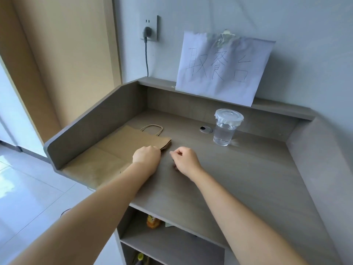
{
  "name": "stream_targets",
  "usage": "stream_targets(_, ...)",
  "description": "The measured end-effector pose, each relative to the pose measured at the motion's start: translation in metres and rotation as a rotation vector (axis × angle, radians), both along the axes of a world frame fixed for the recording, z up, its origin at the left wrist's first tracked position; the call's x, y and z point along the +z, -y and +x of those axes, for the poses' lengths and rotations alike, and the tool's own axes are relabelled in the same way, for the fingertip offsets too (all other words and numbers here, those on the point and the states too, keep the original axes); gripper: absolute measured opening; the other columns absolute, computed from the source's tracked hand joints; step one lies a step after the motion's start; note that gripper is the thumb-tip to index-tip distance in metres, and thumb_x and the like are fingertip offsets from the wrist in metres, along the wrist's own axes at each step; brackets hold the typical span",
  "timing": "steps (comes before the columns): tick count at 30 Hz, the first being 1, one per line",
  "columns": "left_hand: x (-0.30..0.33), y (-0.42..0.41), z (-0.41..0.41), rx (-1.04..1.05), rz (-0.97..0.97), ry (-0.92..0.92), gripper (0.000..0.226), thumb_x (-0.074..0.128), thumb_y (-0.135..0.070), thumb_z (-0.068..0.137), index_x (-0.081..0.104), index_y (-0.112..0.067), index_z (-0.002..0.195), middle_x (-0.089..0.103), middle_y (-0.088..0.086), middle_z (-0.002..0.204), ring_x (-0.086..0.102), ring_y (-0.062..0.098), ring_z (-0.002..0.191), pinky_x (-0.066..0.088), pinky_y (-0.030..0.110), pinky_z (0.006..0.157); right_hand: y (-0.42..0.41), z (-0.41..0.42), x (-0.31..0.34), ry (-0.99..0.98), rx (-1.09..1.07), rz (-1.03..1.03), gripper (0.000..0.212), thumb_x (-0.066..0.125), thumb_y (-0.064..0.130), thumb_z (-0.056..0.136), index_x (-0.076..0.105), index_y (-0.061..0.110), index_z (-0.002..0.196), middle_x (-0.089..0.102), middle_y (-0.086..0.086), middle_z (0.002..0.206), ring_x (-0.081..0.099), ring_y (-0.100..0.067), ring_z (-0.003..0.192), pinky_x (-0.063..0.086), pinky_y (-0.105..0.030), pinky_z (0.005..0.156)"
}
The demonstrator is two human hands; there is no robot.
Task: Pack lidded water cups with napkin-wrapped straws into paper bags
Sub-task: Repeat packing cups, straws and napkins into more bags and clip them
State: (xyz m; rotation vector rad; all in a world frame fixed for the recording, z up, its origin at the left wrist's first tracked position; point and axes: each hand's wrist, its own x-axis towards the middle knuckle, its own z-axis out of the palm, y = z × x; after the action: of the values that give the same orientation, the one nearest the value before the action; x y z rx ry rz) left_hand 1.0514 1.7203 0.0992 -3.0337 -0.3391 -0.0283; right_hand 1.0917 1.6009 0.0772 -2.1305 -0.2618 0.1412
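Note:
A flat stack of brown paper bags [122, 148] lies on the left of the grey desk [238, 178], twine handles pointing to the back. My left hand [146, 157] rests on the stack's right edge with its fingers curled down at the bag mouth; whether it pinches a bag is hidden. My right hand [186, 160] hovers just right of the stack, fingers curled, holding nothing that I can see. A clear plastic cup of water [225, 129] with a lid stands upright at the back right, apart from both hands. No straw or napkin is in view.
Raised grey side walls [91, 127] fence the desk at the left, back and right. A round cable grommet [206, 129] sits beside the cup. A paper sign [221, 67] leans on the back ledge. Open shelves [172, 243] below hold small items.

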Motion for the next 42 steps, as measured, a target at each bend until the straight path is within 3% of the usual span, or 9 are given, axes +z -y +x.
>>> stream_targets(4, 0.005, 0.023, -0.027, -0.11, -0.063, 0.091, 0.027, 0.034, -0.008, 0.098, 0.049, -0.005, 0.12, 0.061, 0.01, 0.119, 0.059, 0.032, 0.111, 0.045, 0.034, 0.083, -0.007, -0.013, 0.005, -0.233, -0.12, 0.262, 0.036, 0.059, 0.043, 0.085, 0.049, 0.013, 0.066, 0.059, -0.009, 0.074, 0.065, -0.031, 0.072, 0.058, -0.043, 0.071)
stream_targets(8, 0.004, 0.05, -0.059, -0.296, -0.112, 0.151, 0.026, 0.032, -0.015, 0.099, 0.05, -0.009, 0.118, 0.064, 0.008, 0.115, 0.061, 0.032, 0.104, 0.044, 0.035, 0.078, 0.007, -0.037, 0.012, -0.318, -0.242, 0.434, 0.005, 0.05, 0.008, 0.085, 0.052, 0.011, 0.089, 0.058, -0.01, 0.084, 0.054, -0.021, 0.07, 0.044, -0.024, 0.058)
stream_targets(12, 0.008, 0.066, -0.081, -0.341, -0.365, 0.251, 0.031, 0.034, -0.035, 0.099, 0.054, -0.013, 0.106, 0.065, 0.01, 0.108, 0.06, 0.032, 0.098, 0.039, 0.033, 0.072, 0.051, -0.069, 0.011, -0.208, -0.328, 0.376, 0.016, 0.043, 0.002, 0.086, 0.052, 0.015, 0.09, 0.061, -0.009, 0.087, 0.052, -0.019, 0.073, 0.042, -0.029, 0.065)
stream_targets(19, 0.01, 0.073, -0.095, -0.248, -0.816, 0.49, 0.092, 0.067, -0.045, 0.082, 0.016, -0.01, 0.15, 0.023, 0.01, 0.154, 0.018, 0.026, 0.142, 0.016, 0.036, 0.116, 0.164, -0.16, 0.011, -0.105, -0.415, 0.337, 0.022, 0.046, 0.012, 0.098, 0.054, 0.006, 0.118, 0.061, -0.014, 0.122, 0.059, -0.026, 0.11, 0.045, -0.045, 0.1)
stream_targets(23, 0.022, 0.101, -0.104, -0.38, -1.08, 0.111, 0.077, 0.076, -0.043, 0.076, 0.043, -0.014, 0.14, 0.048, 0.005, 0.139, 0.041, 0.024, 0.133, 0.035, 0.033, 0.107, 0.223, -0.219, 0.021, -0.151, -0.464, 0.306, 0.026, 0.048, 0.018, 0.098, 0.054, 0.012, 0.123, 0.061, -0.008, 0.124, 0.058, -0.023, 0.114, 0.043, -0.044, 0.103)
stream_targets(29, 0.027, 0.173, -0.138, -0.769, -0.941, -0.5, 0.003, 0.068, -0.019, 0.087, 0.07, -0.021, 0.087, 0.07, -0.003, 0.093, 0.065, 0.02, 0.097, 0.047, 0.032, 0.094, 0.285, -0.281, 0.03, -0.105, -0.579, 0.047, 0.024, 0.054, 0.02, 0.095, 0.058, 0.004, 0.112, 0.065, -0.015, 0.114, 0.061, -0.03, 0.109, 0.045, -0.048, 0.1)
stream_targets(33, 0.017, 0.24, -0.17, -0.813, -0.884, -0.44, 0.013, 0.062, -0.018, 0.091, 0.071, -0.011, 0.097, 0.07, 0.003, 0.098, 0.064, 0.021, 0.092, 0.049, 0.031, 0.089, 0.309, -0.309, 0.029, 0.169, -0.977, -0.185, 0.069, 0.059, 0.037, 0.09, 0.025, 0.014, 0.146, 0.032, -0.011, 0.147, 0.04, -0.028, 0.131, 0.037, -0.042, 0.107)
stream_targets(36, 0.009, 0.291, -0.201, -0.881, -0.728, -0.288, 0.021, 0.055, -0.022, 0.095, 0.066, -0.005, 0.09, 0.063, 0.005, 0.083, 0.056, 0.021, 0.077, 0.044, 0.03, 0.073, 0.312, -0.325, 0.027, 0.094, -1.066, 0.117, 0.089, 0.059, 0.051, 0.086, 0.007, 0.018, 0.15, 0.019, -0.006, 0.155, 0.036, -0.029, 0.134, 0.044, -0.041, 0.099)
stream_targets(42, 0.007, 0.358, -0.259, -0.978, -1.1, -0.283, 0.017, 0.053, -0.003, 0.092, 0.065, -0.014, 0.087, 0.067, -0.003, 0.082, 0.061, 0.019, 0.083, 0.045, 0.014, 0.07, 0.358, -0.342, 0.022, -0.168, -0.885, 0.612, 0.067, 0.061, 0.056, 0.082, 0.039, 0.021, 0.135, 0.053, -0.005, 0.129, 0.061, -0.028, 0.105, 0.059, -0.035, 0.068)
